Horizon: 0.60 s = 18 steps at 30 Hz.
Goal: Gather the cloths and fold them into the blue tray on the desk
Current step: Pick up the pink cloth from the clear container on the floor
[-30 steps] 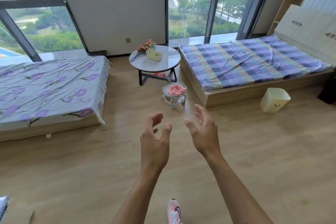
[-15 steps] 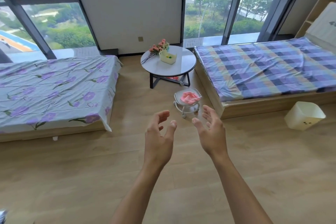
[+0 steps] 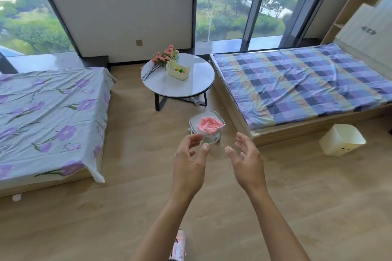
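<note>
left hand (image 3: 189, 167), right hand (image 3: 247, 163): spread, empty | pink cloth (image 3: 207, 124) in small cart (image 3: 206, 131) (beyond fingertips) | round table (image 3: 178, 79) behind

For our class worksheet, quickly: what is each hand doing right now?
Left hand: open, fingers curled, holding nothing.
Right hand: open, fingers spread, holding nothing.

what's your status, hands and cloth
Left hand and right hand open, empty. Pink cloth in small white cart ahead, untouched. Floor path clear.
</note>
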{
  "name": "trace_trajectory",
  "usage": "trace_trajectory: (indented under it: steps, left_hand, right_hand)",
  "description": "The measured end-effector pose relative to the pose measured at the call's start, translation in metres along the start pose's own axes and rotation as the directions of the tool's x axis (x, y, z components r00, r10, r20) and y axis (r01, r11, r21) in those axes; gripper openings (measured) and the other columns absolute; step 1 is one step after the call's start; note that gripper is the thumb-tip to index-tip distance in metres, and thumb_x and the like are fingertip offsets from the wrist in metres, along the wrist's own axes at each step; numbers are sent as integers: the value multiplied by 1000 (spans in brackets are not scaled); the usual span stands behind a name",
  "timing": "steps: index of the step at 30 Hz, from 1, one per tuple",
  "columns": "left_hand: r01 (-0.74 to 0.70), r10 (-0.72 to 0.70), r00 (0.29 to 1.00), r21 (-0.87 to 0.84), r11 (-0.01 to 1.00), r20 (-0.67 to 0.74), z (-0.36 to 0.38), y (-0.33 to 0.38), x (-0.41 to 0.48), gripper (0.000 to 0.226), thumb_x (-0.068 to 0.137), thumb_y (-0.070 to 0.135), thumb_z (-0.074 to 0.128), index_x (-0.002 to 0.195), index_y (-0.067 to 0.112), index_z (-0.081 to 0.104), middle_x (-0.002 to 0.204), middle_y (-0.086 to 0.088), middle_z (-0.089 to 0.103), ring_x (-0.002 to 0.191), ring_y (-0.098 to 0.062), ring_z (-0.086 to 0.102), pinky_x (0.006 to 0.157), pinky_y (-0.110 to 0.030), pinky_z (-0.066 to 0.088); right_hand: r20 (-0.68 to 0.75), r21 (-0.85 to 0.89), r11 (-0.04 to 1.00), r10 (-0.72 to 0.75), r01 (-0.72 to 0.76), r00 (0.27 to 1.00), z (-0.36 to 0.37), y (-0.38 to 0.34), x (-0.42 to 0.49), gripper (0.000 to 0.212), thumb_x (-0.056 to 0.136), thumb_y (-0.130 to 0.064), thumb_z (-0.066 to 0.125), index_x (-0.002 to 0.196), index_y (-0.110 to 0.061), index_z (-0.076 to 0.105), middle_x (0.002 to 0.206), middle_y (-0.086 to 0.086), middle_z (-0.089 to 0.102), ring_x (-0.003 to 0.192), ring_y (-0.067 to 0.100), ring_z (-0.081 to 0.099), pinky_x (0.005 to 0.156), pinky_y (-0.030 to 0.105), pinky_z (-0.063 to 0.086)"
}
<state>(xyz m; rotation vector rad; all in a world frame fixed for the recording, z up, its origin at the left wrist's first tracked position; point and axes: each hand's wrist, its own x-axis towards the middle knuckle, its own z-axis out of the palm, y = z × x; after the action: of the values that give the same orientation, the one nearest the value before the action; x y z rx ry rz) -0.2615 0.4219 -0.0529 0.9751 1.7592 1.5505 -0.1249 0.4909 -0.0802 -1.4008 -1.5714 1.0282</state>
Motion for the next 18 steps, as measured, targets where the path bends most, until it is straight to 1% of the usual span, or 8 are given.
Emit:
trace_trajectory:
  steps: [2,4,6,11,14,16,18]
  left_hand:
    - [19,-19,999,1,1000,45,4,0,34,18,94,19,63,109,28,66,108,12,69,108,-4,63,97,-42,53]
    - [17,-17,996,2,1000,85,8,0,66,18,94,20,63,110,27,66,108,12,70,106,-2,63,97,-39,53]
    - [35,-35,992,2,999,124,16,0,99,18,94,20,63,111,26,67,107,12,71,105,0,64,96,-39,54]
    - [64,-68,978,26,998,195,45,-7,166,18,95,17,63,111,24,67,107,11,70,105,-3,65,95,-40,54]
    - [73,-82,972,46,996,222,71,-19,211,18,95,17,63,112,23,66,109,10,69,106,-5,64,95,-39,54]
    - [74,-88,967,66,995,241,88,-27,241,18,95,18,63,113,23,66,110,11,69,105,-2,64,93,-34,54]
    - [66,-86,963,82,994,256,109,-36,276,19,96,17,62,114,22,66,108,12,69,101,5,63,89,-26,54]
  right_hand:
    - [-11,18,1000,21,-21,1000,12,-4,25,53,88,-24,71,138,-24,53,131,-7,60,123,9,57,105,32,47]
    - [-29,31,999,26,-25,999,23,-7,51,51,88,-25,72,136,-27,54,128,-10,60,124,9,57,103,30,47]
    - [-40,36,999,41,-40,998,32,-9,80,51,88,-24,72,136,-28,54,126,-12,59,124,8,57,100,24,45]
    - [-79,35,996,81,-79,994,45,0,150,54,88,-27,71,139,-25,52,134,-8,59,125,8,56,88,9,39]
    - [-90,47,994,107,-103,990,52,15,199,54,88,-29,71,138,-25,53,135,-6,60,124,8,57,85,7,39]
    - [-85,63,991,125,-119,989,57,26,233,54,86,-30,71,138,-25,53,132,-8,60,122,7,57,85,9,40]
    - [-86,83,987,146,-139,986,61,39,272,54,85,-31,71,137,-25,54,127,-12,59,120,7,59,86,10,42]
